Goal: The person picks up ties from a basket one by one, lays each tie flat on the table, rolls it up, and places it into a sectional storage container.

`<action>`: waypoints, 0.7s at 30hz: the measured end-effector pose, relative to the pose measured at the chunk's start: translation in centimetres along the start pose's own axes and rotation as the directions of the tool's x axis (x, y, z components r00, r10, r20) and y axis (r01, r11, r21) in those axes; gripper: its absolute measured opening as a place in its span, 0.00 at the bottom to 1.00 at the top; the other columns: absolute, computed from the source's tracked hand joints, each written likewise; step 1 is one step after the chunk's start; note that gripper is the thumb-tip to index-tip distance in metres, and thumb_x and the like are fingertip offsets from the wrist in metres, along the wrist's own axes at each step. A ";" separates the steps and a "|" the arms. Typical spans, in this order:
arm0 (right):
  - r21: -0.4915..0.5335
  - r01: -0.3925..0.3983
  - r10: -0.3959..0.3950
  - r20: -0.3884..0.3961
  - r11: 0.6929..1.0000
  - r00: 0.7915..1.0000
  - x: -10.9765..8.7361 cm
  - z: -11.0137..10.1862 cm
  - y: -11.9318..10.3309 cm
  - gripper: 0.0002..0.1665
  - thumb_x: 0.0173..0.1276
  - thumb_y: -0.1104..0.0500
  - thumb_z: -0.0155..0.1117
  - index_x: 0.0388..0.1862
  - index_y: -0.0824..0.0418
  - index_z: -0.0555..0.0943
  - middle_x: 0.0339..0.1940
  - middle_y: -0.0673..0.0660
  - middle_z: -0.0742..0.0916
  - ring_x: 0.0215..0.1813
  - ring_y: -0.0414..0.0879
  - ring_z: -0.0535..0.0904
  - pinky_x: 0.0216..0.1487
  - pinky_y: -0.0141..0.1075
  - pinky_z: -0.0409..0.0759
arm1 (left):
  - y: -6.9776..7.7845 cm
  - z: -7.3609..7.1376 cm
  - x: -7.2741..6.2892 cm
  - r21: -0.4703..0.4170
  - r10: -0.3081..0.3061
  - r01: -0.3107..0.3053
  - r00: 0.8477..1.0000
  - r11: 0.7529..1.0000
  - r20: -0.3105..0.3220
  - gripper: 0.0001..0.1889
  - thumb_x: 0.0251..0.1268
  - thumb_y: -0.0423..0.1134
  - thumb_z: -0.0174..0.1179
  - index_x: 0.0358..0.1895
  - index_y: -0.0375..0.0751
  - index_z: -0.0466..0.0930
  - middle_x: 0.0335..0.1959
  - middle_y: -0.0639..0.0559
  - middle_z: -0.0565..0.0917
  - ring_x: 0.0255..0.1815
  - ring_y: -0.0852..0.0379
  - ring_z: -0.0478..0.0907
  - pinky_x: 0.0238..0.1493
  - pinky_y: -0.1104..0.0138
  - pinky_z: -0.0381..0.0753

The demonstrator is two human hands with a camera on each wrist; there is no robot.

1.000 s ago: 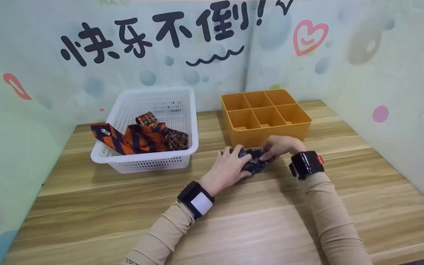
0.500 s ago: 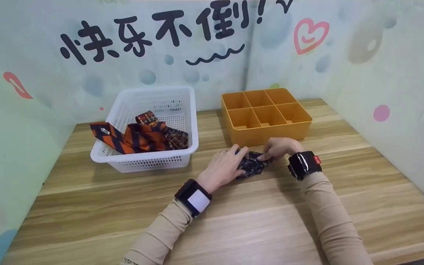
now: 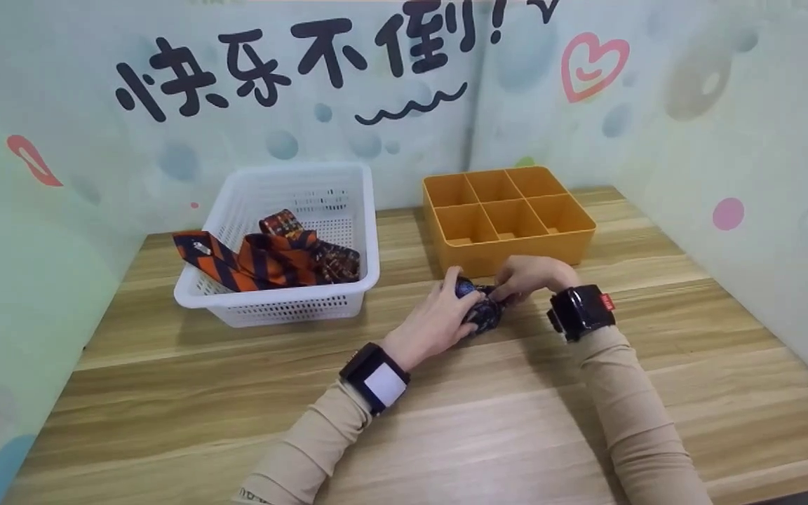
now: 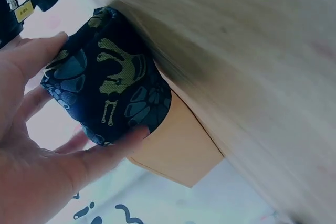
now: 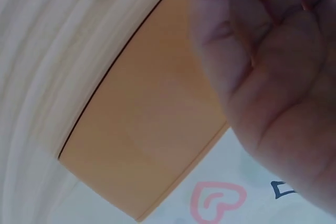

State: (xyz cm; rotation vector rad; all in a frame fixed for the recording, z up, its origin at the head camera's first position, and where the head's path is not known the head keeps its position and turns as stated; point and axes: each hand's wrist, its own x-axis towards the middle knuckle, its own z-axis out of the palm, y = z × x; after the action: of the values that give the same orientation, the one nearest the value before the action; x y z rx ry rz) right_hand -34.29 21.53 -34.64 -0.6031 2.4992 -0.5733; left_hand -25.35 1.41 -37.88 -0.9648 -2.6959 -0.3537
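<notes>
Just in front of the orange plastic six-compartment box (image 3: 474, 257), on the light wood-grain table (image 3: 488, 428): navy patterned cloth bundle (image 3: 486, 318), likely a necktie, flower shapes and a yellowish figure showing. Left hand (image 3: 432, 324) grips it, thumb near side, fingers far side, spread about as wide as the bundle. Right hand (image 3: 532, 275) pinches its right end, thumb and finger nearly closed; the right wrist view doesn't show the contact.

Step reads as rolling it up. I'd go light but steady with the left, feed the loose end in flat with the right, line up the edges each turn. Too hard probably creases it; too loose and it likely springs open.

Further left: white perforated plastic basket (image 3: 271, 296) with an orange-and-navy striped tie (image 3: 271, 263), one end over the rim, plus dark multicoloured patterned fabric (image 3: 338, 263).
</notes>
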 end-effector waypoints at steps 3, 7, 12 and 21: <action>0.031 0.010 -0.009 -0.017 0.999 1.000 0.0 0.1 -0.3 0.10 0.61 0.61 0.61 0.32 0.69 0.82 0.23 0.48 0.83 0.26 0.35 0.77 0.35 0.32 0.82 | -0.1 0.0 0.0 0.003 0.021 -0.021 1.000 1.000 0.003 0.19 0.66 0.43 0.58 0.59 0.48 0.75 0.58 0.40 0.68 0.55 0.42 0.74 0.53 0.58 0.81; 0.116 0.024 -0.018 -0.053 0.993 0.998 -0.1 0.3 -1.0 0.13 0.58 0.66 0.60 0.42 0.72 0.77 0.34 0.59 0.85 0.30 0.39 0.80 0.39 0.38 0.85 | -0.5 -0.3 0.1 0.032 0.040 -0.040 0.999 0.999 0.012 0.19 0.69 0.43 0.54 0.61 0.50 0.75 0.52 0.43 0.74 0.51 0.45 0.76 0.54 0.59 0.79; 0.164 0.077 -0.067 -0.062 0.984 0.996 -0.1 0.6 -1.9 0.22 0.55 0.71 0.57 0.51 0.71 0.71 0.46 0.70 0.84 0.38 0.45 0.82 0.39 0.37 0.85 | -1.2 -0.8 0.2 0.013 0.042 -0.042 0.998 0.999 0.046 0.19 0.72 0.43 0.50 0.63 0.47 0.73 0.53 0.44 0.78 0.52 0.47 0.78 0.57 0.58 0.76; 0.249 0.183 -0.173 -0.062 0.951 0.983 -0.7 0.5 -2.7 0.26 0.64 0.69 0.56 0.62 0.68 0.67 0.58 0.70 0.79 0.55 0.56 0.78 0.54 0.43 0.81 | -1.9 -1.0 0.1 -0.122 -0.153 0.153 0.988 0.981 0.011 0.12 0.72 0.41 0.50 0.47 0.34 0.69 0.38 0.38 0.84 0.43 0.41 0.82 0.47 0.54 0.78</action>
State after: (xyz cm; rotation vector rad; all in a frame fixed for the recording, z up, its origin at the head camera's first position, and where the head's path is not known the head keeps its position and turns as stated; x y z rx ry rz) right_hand -32.66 19.57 -33.45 -0.7267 2.3685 -0.9653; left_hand -26.52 -0.28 -37.20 -0.7904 -2.7849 -0.5552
